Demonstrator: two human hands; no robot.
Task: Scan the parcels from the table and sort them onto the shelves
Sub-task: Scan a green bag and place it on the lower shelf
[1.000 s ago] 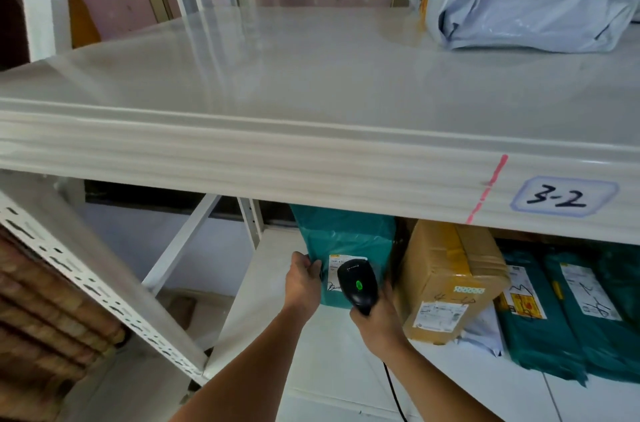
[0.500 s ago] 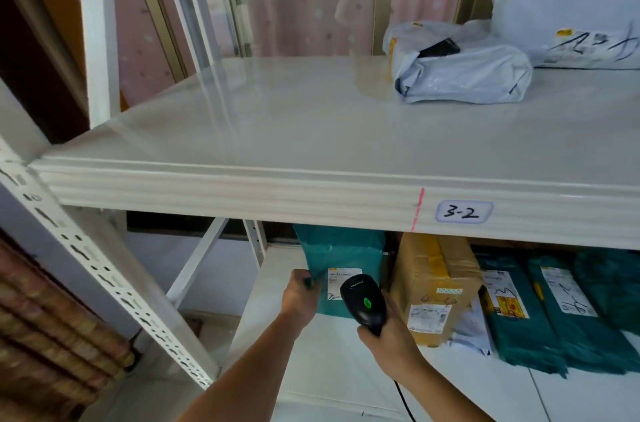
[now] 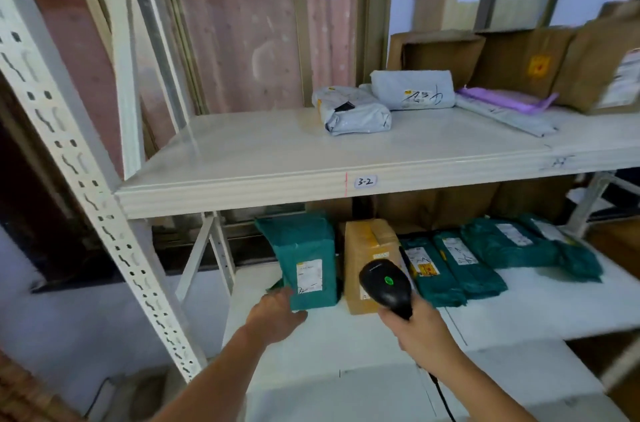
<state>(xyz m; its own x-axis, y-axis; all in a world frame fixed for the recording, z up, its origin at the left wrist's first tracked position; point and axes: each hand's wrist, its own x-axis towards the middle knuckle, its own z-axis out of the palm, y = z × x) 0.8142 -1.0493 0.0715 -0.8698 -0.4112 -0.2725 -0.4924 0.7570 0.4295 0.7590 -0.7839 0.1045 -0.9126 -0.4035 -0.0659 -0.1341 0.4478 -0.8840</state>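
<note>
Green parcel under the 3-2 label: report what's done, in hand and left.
Done: the green parcel stands upright on the lower shelf beside a brown box. In hand: left hand touches its bottom corner; right hand grips the scanner. Left: table parcels, out of view.

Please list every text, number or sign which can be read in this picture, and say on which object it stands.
"3-2": handwritten tag on the upper shelf's front edge.
Handwritten marks on the grey mailer: not legible.
Printed labels on the upright green parcel, brown box and lying green parcels: too blurred.
</note>
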